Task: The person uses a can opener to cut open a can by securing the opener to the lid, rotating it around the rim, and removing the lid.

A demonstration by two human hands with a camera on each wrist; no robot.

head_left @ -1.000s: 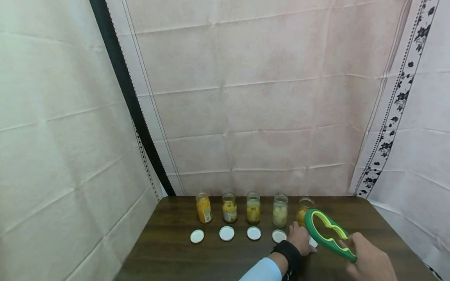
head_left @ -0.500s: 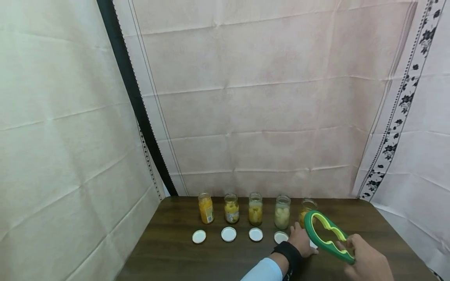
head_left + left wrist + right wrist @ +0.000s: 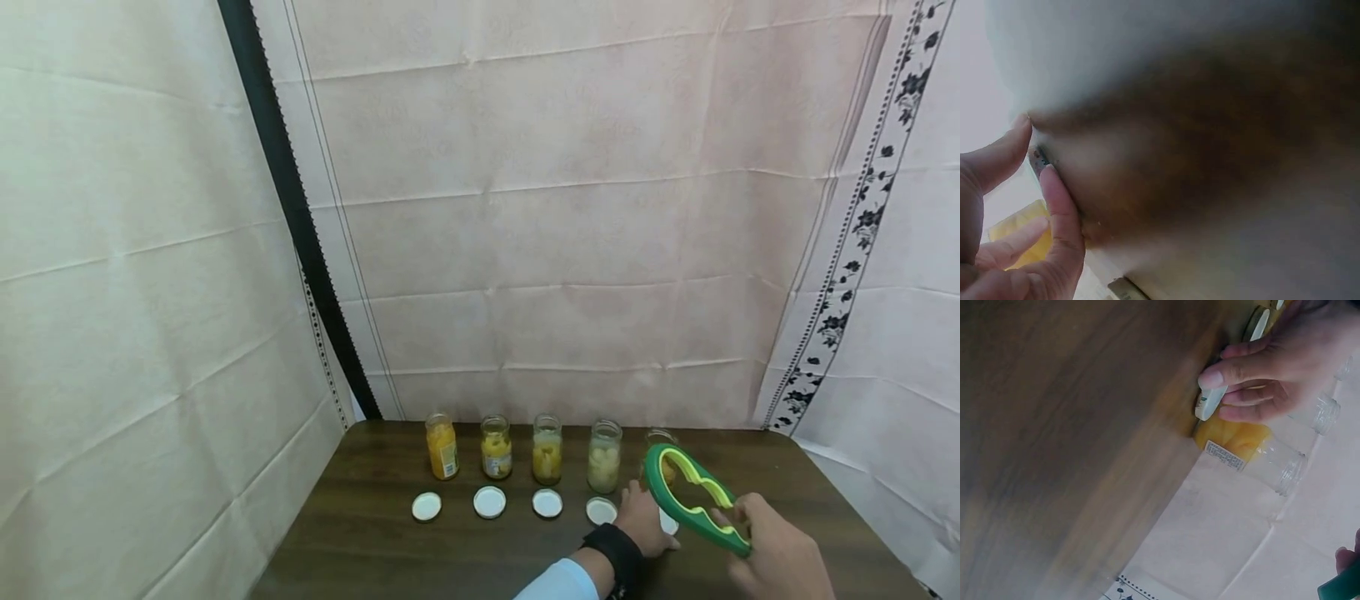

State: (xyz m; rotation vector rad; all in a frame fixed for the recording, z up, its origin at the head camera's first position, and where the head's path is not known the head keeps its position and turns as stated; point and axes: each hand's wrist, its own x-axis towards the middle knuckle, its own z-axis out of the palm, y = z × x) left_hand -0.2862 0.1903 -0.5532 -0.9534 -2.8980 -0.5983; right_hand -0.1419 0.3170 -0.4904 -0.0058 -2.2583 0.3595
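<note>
My left hand (image 3: pixel 640 523) is low at the table's right, pinching a white jar lid (image 3: pixel 1211 403) between thumb and fingers. That lid lies on the table in front of an uncapped glass jar (image 3: pixel 1235 439) of yellow-orange contents. In the head view the hand and a tool partly cover both lid and jar. My right hand (image 3: pixel 783 554) grips one end of a green jar opener (image 3: pixel 705 527) with a lime, scalloped inner edge. The opener is held above the table, apart from the lid. The left wrist view is mostly blurred, with the left hand's fingers (image 3: pixel 1060 209) at its left.
Several open jars of yellow or pale contents stand in a row at the back, among them an orange-filled jar (image 3: pixel 442 450) and a pale one (image 3: pixel 604 458). White lids (image 3: pixel 489 502) lie before them on the brown table (image 3: pixel 390 550). Cloth (image 3: pixel 570 250) hangs behind.
The head view has shifted slightly, so the jars and table appear a little further right. Both hands keep nearly the same pose, with the jar opener still in the right hand.
</note>
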